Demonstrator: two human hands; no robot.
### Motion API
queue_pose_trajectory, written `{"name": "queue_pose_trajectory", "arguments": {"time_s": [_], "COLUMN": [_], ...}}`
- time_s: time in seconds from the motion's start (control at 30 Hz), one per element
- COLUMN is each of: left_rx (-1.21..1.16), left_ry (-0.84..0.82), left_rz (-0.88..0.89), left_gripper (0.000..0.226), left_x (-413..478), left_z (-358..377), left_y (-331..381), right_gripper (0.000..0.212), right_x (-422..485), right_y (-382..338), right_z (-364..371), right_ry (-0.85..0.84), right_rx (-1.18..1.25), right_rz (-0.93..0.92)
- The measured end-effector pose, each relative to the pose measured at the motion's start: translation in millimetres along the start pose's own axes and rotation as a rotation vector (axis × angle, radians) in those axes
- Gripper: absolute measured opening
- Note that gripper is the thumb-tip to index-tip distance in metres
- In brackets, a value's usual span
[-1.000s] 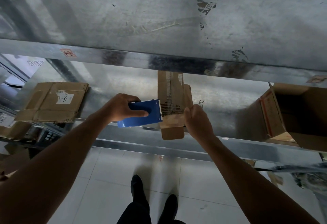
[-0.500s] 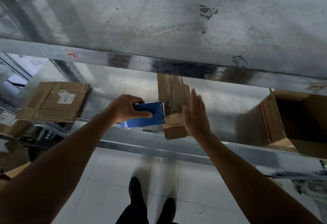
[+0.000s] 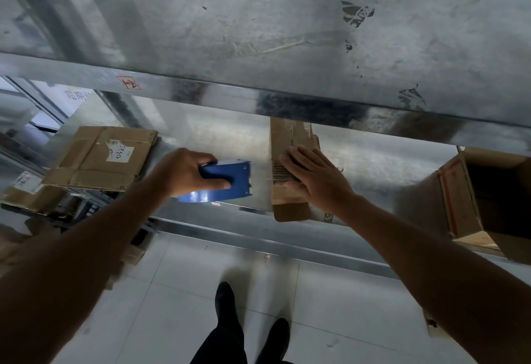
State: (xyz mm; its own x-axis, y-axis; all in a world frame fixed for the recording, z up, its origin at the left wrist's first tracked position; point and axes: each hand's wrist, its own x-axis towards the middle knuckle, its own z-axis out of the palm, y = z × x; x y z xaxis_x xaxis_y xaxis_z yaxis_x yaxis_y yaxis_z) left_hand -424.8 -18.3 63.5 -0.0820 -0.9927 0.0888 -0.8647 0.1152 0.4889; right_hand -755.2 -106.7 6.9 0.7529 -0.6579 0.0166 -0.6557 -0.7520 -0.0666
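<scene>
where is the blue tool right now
In the head view the blue tool is just left of centre, gripped by the left hand over the metal shelf, with a gap to the narrow cardboard box under the flat right hand.

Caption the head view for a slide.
Left hand grips a blue tape dispenser beside a narrow cardboard box, right hand flat on it, on a metal shelf.
</scene>
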Motion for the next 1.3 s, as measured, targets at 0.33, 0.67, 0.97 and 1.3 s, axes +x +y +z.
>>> {"name": "queue_pose_trajectory", "arguments": {"time_s": [0.33,0.67,0.97,1.3], "left_rx": [0.360,0.576,0.535,0.464], "left_ry": [-0.057,-0.072,0.252,0.379], "left_rz": [-0.011,-0.200,-0.007,0.265], "left_gripper": [0.079,0.060,0.057,0.051], "left_x": [2,17,-2,-15], "left_z": [21,44,28,13], "left_y": [8,12,18,19], "right_gripper": [0.070,0.065,0.066,0.059], "right_x": [14,28,19,-6], "right_y": [-32,-65,-42,-12], "right_z": [-11,-10,-1,-27], "right_ry": [-0.012,0.083,0.158,0.002], "right_rx": [0.015,0.022,-0.053,0.054], "right_rz": [0.151,0.347,-0.069,0.293]}}
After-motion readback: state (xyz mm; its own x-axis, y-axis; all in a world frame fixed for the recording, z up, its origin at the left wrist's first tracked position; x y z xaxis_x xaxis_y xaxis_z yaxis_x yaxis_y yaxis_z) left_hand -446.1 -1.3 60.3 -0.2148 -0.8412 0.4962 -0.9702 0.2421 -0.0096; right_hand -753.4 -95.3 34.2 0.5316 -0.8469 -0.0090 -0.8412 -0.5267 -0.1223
